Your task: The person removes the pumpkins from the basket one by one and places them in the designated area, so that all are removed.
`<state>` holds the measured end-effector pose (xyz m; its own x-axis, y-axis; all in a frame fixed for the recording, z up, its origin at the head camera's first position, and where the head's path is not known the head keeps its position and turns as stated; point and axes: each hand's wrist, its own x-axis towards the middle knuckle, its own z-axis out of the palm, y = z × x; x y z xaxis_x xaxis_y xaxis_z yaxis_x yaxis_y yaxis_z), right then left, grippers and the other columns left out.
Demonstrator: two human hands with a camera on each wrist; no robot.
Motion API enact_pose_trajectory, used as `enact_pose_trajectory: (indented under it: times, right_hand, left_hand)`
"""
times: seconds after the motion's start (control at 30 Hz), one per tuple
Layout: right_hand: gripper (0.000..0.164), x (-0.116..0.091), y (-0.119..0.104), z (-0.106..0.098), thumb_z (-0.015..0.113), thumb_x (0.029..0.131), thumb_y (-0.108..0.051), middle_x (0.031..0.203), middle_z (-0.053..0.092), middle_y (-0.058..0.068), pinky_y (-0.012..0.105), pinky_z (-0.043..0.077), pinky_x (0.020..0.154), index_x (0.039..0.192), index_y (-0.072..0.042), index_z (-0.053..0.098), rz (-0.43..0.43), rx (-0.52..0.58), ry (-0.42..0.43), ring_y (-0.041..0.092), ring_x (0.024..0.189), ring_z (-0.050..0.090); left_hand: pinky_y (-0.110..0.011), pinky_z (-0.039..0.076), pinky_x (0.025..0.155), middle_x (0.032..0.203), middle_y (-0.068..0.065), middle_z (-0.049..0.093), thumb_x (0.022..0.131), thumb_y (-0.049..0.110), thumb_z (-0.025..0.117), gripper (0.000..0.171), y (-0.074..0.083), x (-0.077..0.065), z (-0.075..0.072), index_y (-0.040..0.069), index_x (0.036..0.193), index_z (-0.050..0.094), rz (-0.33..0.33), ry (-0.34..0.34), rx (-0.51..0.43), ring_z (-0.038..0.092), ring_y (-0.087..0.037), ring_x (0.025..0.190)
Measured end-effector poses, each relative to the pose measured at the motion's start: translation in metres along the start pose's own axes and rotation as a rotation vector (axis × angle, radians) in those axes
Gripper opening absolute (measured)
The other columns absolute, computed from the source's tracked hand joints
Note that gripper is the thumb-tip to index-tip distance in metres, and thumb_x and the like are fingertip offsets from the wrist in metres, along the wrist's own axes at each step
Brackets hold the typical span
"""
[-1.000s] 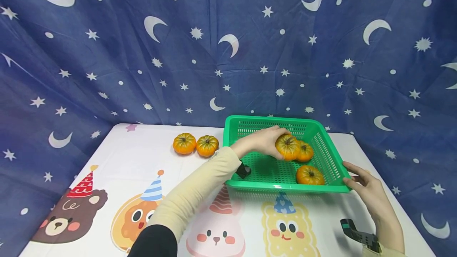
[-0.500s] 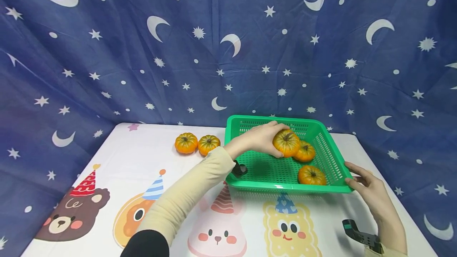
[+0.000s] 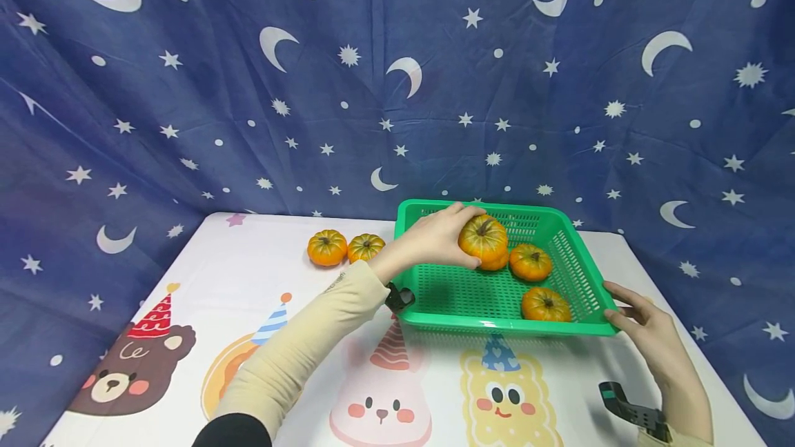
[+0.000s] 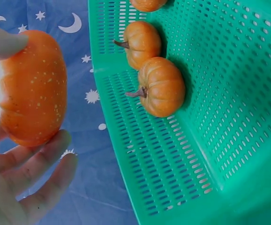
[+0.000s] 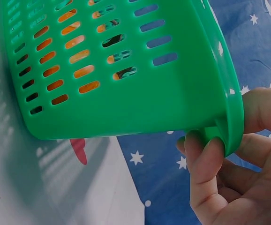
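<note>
My left hand [image 3: 442, 236] grips a small orange pumpkin [image 3: 483, 236], thumb on one side and fingers on the other, above the green plastic basket [image 3: 497, 326]. In the left wrist view this held pumpkin [image 4: 37, 89] shows its speckled side, apart from the basket wall. Inside the basket lie a pumpkin [image 3: 531, 262] and a second pumpkin [image 3: 546, 304]; another sits mostly hidden behind the held one. My right hand [image 3: 649, 333] pinches the basket's rim at the near right corner; the right wrist view shows fingers [image 5: 206, 164] curled under the rim [image 5: 234, 112].
Two pumpkins [image 3: 327, 247] stand side by side on the white cartoon-print tablecloth [image 3: 248, 261], left of the basket. A blue curtain [image 3: 310, 88] with moons and stars hangs behind the table. Black wrist cameras [image 3: 399, 297] are strapped to both wrists.
My left hand has drawn back to the left and slightly upward with the pumpkin, uncovering more of the pumpkin to its right. The right hand keeps its hold on the rim.
</note>
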<state>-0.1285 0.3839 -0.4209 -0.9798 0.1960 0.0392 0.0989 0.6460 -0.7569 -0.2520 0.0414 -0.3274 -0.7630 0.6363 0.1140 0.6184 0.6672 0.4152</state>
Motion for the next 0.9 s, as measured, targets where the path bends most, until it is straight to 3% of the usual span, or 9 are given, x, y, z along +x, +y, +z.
enact_pose_trajectory:
  times: [0.17, 0.4, 0.63, 0.9]
  right_hand:
    - [0.056, -0.002, -0.006, -0.001, 0.055, 0.097, -0.022, 0.133, 0.036, 0.020, 0.009, 0.043, 0.066, 0.145, 0.001, 0.039, 0.010, -0.018, -0.003, -0.014, 0.085, 0.045]
    - [0.056, -0.002, -0.010, -0.002, 0.055, 0.097, -0.024, 0.133, 0.036, 0.019, 0.010, 0.041, 0.067, 0.145, 0.000, 0.039, 0.016, -0.028, -0.009, -0.013, 0.085, 0.045]
    - [0.056, -0.001, -0.008, -0.003, 0.055, 0.097, -0.023, 0.130, 0.036, 0.016, 0.008, 0.041, 0.066, 0.145, 0.000, 0.039, 0.006, -0.020, -0.008, -0.013, 0.084, 0.045]
    - [0.056, -0.003, -0.006, -0.002, 0.055, 0.097, -0.024, 0.131, 0.037, 0.018, 0.008, 0.041, 0.067, 0.145, -0.001, 0.039, 0.011, -0.006, -0.010, -0.012, 0.084, 0.047]
  left_hand:
    - [-0.043, 0.050, 0.091, 0.131, -0.004, 0.052, 0.072, 0.042, 0.076, 0.084, -0.005, -0.011, -0.007, 0.026, 0.145, 0.039, -0.037, 0.022, -0.030, 0.059, -0.021, 0.109]
    - [-0.039, 0.052, 0.077, 0.126, -0.004, 0.052, 0.072, 0.043, 0.076, 0.082, -0.021, -0.030, -0.015, 0.026, 0.144, 0.040, -0.085, 0.070, -0.073, 0.058, -0.020, 0.098]
    - [-0.038, 0.051, 0.075, 0.117, -0.002, 0.053, 0.071, 0.041, 0.076, 0.080, -0.037, -0.046, -0.020, 0.026, 0.142, 0.043, -0.121, 0.141, -0.114, 0.059, -0.020, 0.094]
    - [-0.038, 0.050, 0.080, 0.115, -0.002, 0.053, 0.071, 0.040, 0.076, 0.083, -0.050, -0.064, -0.025, 0.024, 0.144, 0.041, -0.135, 0.162, -0.115, 0.059, -0.021, 0.096]
